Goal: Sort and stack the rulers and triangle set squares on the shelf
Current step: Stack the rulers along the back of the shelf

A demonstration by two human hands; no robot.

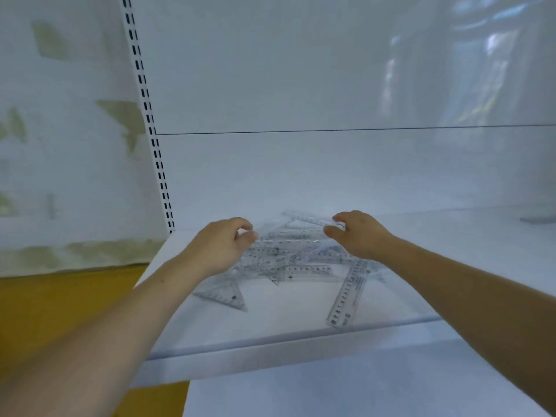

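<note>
Two hands worked at an unsorted heap on the white shelf (270, 353).

Nearest the shelf's front, a lone ruler (347, 293) lay with its long axis running front to back. Left of it sat a set square (224, 294). Behind them the heap (285, 255) lay criss-crossed, mostly left to right, likely awaiting sorting. The left hand (222, 245) curled at its left edge, and I cannot tell whether it held anything. The right hand (358, 233) pinched the right end of the far ruler (307, 218), which slanted across, seemingly to draw it free.
</note>
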